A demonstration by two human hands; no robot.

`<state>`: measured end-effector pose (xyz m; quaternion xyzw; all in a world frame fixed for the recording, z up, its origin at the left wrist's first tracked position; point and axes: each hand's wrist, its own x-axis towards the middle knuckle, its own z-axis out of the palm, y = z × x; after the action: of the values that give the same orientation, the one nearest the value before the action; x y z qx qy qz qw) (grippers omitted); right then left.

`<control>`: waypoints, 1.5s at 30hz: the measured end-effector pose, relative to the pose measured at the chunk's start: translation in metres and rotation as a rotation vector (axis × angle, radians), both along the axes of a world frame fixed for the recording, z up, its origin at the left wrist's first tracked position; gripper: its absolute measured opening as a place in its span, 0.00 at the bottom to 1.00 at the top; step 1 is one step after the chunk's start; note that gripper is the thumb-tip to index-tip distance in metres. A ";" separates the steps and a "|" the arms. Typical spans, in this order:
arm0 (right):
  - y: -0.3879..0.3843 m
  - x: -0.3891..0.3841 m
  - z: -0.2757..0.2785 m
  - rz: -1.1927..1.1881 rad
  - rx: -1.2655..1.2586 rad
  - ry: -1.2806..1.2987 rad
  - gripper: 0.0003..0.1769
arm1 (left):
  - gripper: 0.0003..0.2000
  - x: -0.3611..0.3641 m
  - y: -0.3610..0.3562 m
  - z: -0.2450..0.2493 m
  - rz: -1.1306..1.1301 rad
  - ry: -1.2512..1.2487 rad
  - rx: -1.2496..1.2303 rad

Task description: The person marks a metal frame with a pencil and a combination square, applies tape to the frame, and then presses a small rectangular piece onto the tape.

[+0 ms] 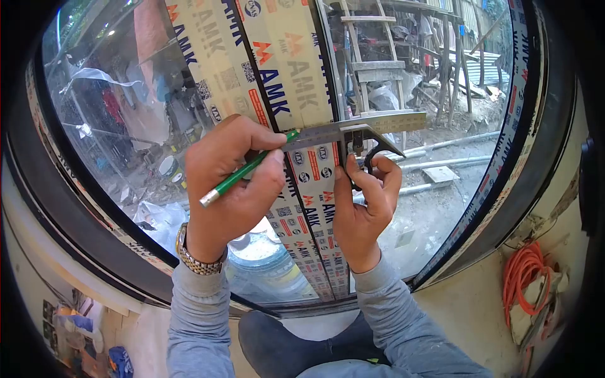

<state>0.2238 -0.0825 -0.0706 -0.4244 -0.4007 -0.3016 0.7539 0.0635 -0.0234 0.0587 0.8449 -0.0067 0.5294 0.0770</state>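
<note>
My left hand [236, 179], with a metal watch at the wrist, is closed round a green pencil [244, 169]. The pencil's tip meets the upper edge of a combination square's blade near its left end. In my right hand [367, 205] is the black head of the combination square [387, 121], pressed against the window frame. Its metal blade lies across the upright frame profile [296, 82], which is covered in printed AMK protective film. Any mark under the pencil tip is too small to make out.
Glass panes flank the profile. Through them show a wooden ladder [378, 66], pipes [435, 162] and a bucket [265, 264] outside. An orange hose [524, 277] hangs coiled at the right. Bags and cloths [82, 331] lie at lower left.
</note>
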 end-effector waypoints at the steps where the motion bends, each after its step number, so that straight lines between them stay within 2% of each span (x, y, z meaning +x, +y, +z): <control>1: 0.000 0.000 0.000 0.000 0.001 0.005 0.16 | 0.04 0.000 -0.003 0.001 0.000 0.005 0.001; 3: 0.000 0.000 0.001 -0.033 0.005 -0.010 0.15 | 0.06 -0.002 -0.012 0.005 0.073 0.110 -0.090; 7: 0.000 0.000 0.002 -0.030 0.004 0.004 0.14 | 0.04 0.002 -0.006 0.007 0.006 0.026 -0.045; 9: 0.001 0.000 0.002 -0.014 0.011 0.003 0.14 | 0.06 -0.005 -0.012 0.011 0.078 0.135 -0.070; 22: -0.002 0.001 0.003 -0.033 -0.003 -0.003 0.13 | 0.06 0.011 -0.016 0.013 0.082 0.171 -0.026; 25: -0.003 0.000 0.002 -0.017 -0.006 0.017 0.13 | 0.05 0.006 -0.014 0.012 0.078 0.143 -0.071; 29: -0.003 0.000 0.002 -0.001 -0.021 0.008 0.14 | 0.04 0.025 -0.012 0.010 0.014 0.027 0.011; 31: -0.001 0.000 0.003 -0.027 0.002 -0.007 0.14 | 0.04 0.029 -0.013 0.011 -0.047 0.040 -0.032; 32: -0.001 -0.001 0.002 -0.030 -0.006 0.005 0.15 | 0.05 0.022 -0.015 0.014 0.016 0.142 -0.069; 35: -0.001 0.000 0.001 -0.040 -0.015 0.003 0.16 | 0.05 0.008 -0.019 0.017 0.094 0.157 -0.081; 39: 0.001 0.000 -0.002 -0.004 0.003 0.015 0.17 | 0.04 0.008 -0.006 0.010 -0.034 0.078 -0.136; 41: 0.002 0.000 -0.002 0.019 0.011 0.005 0.17 | 0.04 0.019 -0.015 0.012 0.013 0.092 -0.029; 44: -0.001 -0.001 -0.004 0.030 -0.043 0.047 0.16 | 0.04 0.015 -0.018 0.017 0.020 0.135 -0.053; 45: 0.000 0.000 -0.004 0.031 -0.045 0.043 0.16 | 0.03 0.008 -0.017 0.017 -0.013 0.026 -0.154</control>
<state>0.2234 -0.0826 -0.0748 -0.4414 -0.3974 -0.2717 0.7573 0.0710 -0.0400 0.0761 0.8432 0.0295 0.5167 0.1455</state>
